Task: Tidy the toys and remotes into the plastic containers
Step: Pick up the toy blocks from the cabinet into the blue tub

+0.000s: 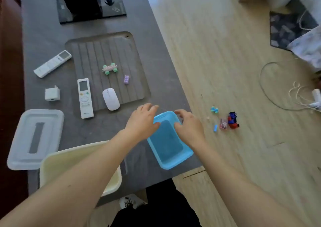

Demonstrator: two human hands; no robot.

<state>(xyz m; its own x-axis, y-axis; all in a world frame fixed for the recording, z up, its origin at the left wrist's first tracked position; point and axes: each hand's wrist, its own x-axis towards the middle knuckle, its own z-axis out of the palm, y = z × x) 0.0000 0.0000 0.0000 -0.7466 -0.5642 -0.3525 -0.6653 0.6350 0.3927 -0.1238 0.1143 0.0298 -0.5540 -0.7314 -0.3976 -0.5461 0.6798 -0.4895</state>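
Observation:
A blue plastic container (169, 146) sits at the grey table's right edge. My left hand (143, 120) and my right hand (188, 124) hover over its far rim with loosely bent fingers, holding nothing. A cream container (52, 160) stands at the near left, partly behind my left arm. Two white remotes (85, 98) (53, 63), a white mouse (111, 99), a green-wheeled toy car (109, 68) and a purple brick (126, 80) lie on the table. Small toys lie on the floor: a blue piece (214, 109), a red-and-blue figure (233, 120), a pink piece (223, 123).
A translucent lid (22, 139) lies at the table's left. A white charger (52, 94) sits near the remotes. A black monitor stand (92, 4) is at the far end. White cables (278, 94) trail over the wooden floor on the right.

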